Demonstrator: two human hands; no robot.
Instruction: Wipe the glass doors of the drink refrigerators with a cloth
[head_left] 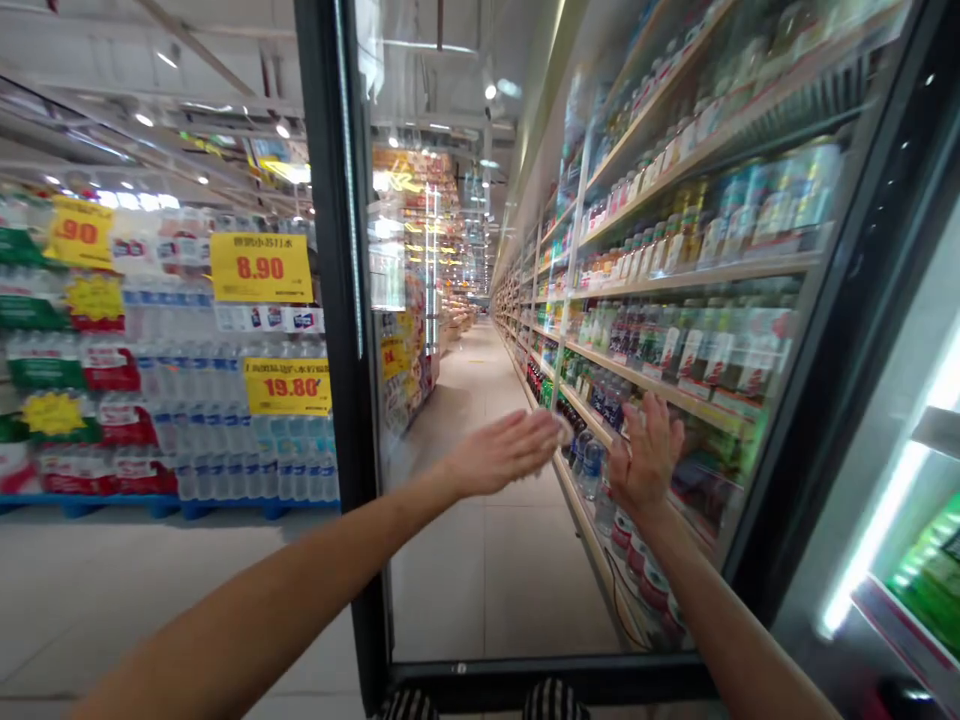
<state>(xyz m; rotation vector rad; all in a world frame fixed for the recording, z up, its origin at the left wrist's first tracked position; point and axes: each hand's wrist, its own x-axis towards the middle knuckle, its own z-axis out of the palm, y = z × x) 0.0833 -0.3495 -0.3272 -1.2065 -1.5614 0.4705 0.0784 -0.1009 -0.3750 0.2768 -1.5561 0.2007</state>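
Note:
A black-framed glass door [341,330] stands swung open in front of me, and shelves show through its pane. My left hand [510,452] reaches across the glass with its fingers stretched out together. Under its fingertips is a small whitish cloth [562,432], mostly hidden and blurred. My right hand [646,450] is raised at the right part of the pane, fingers apart, holding nothing. Whether its palm touches the glass I cannot tell.
Stacked packs of bottled water [225,400] stand on blue pallets [232,505] at left, under yellow price signs [261,268]. Shelves of bottles [697,260] line the right side of a long aisle [480,400]. A lit cooler edge [874,540] is close at far right.

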